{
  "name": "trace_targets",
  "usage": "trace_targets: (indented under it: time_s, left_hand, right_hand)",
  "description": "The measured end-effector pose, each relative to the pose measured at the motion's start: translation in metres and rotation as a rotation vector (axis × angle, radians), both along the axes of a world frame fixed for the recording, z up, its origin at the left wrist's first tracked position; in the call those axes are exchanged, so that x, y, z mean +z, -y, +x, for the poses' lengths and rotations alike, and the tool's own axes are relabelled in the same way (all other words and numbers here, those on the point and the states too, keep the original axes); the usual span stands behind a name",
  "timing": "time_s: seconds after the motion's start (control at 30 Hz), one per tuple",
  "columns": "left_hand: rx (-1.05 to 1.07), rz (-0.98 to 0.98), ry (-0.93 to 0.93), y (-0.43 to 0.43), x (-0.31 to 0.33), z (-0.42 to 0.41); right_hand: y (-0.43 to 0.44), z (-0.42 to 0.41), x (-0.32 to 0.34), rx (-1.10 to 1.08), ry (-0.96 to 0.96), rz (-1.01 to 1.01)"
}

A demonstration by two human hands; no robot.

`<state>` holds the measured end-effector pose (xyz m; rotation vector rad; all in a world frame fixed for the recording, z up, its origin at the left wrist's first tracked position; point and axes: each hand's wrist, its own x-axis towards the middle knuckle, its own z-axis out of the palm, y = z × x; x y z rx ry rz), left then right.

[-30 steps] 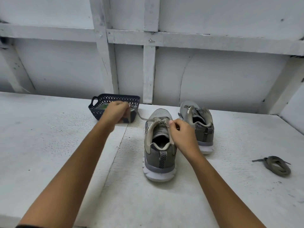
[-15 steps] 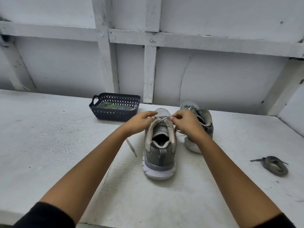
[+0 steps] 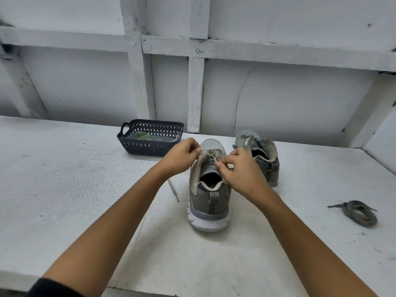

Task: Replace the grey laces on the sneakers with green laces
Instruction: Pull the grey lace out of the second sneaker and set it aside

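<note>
A grey sneaker (image 3: 209,200) stands heel toward me on the white table, its grey lace (image 3: 174,190) still partly threaded, with one loose end trailing down its left side. My left hand (image 3: 182,156) has its fingers curled at the left side of the shoe's lacing. My right hand (image 3: 242,169) pinches the lace over the tongue. The second grey sneaker (image 3: 261,156) stands behind and to the right, without a lace. A removed grey lace (image 3: 360,213) lies coiled at the right. Green laces (image 3: 147,137) lie in a dark basket (image 3: 147,146).
The basket stands at the back, left of the shoes, near the white panelled wall (image 3: 278,93). The table's front edge (image 3: 150,290) runs just under my forearms.
My left hand came back from the basket side to the shoe's lacing and the lace end dropped beside the shoe. My right hand shifted slightly toward the tongue.
</note>
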<state>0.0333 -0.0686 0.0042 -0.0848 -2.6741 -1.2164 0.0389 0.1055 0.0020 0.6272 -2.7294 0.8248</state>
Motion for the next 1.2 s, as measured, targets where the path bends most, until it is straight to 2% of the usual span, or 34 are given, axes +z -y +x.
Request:
trace_targets:
  time_s: [0.13, 0.2, 0.27, 0.4, 0.6, 0.67, 0.77, 0.9, 1.0, 1.03, 1.13, 1.2]
  left_hand:
    - [-0.012, 0.108, -0.127, -0.005, 0.011, 0.012]
    - [-0.030, 0.066, -0.149, -0.007, 0.008, 0.018]
    - [-0.030, 0.021, -0.144, -0.009, -0.002, 0.024]
    - [0.045, 0.067, -0.121, -0.010, -0.023, 0.030]
    - [0.085, 0.197, -0.049, -0.008, -0.038, 0.030]
    - [0.062, 0.243, 0.002, -0.007, -0.042, 0.027]
    - [0.067, 0.376, 0.052, -0.009, -0.047, 0.030]
    - [0.031, 0.534, 0.058, -0.015, -0.051, 0.030]
    - [0.037, 0.595, 0.051, -0.017, -0.053, 0.029]
    - [0.040, 0.611, 0.053, -0.018, -0.053, 0.029]
    - [0.059, 0.630, 0.043, -0.017, -0.056, 0.028]
    - [0.060, 0.627, 0.035, -0.017, -0.058, 0.027]
  right_hand:
    - [0.000, -0.011, 0.007, 0.006, 0.051, -0.182]
    - [0.003, -0.020, 0.008, -0.010, 0.099, -0.320]
    - [0.006, -0.032, 0.008, -0.038, 0.167, -0.363]
    - [0.008, -0.050, 0.011, -0.036, 0.355, -0.198]
    - [0.010, -0.059, 0.022, 0.023, 0.571, -0.248]
    - [0.012, -0.059, 0.027, 0.052, 0.637, -0.207]
    - [0.017, -0.061, 0.030, 0.071, 0.597, -0.070]
    - [0.027, -0.064, 0.025, -0.007, 0.371, 0.179]
    - [0.029, -0.061, 0.023, -0.039, 0.291, 0.168]
    - [0.026, -0.062, 0.024, -0.025, 0.296, 0.133]
    - [0.017, -0.064, 0.031, 0.023, 0.505, -0.009]
    - [0.013, -0.065, 0.032, 0.051, 0.578, 0.003]
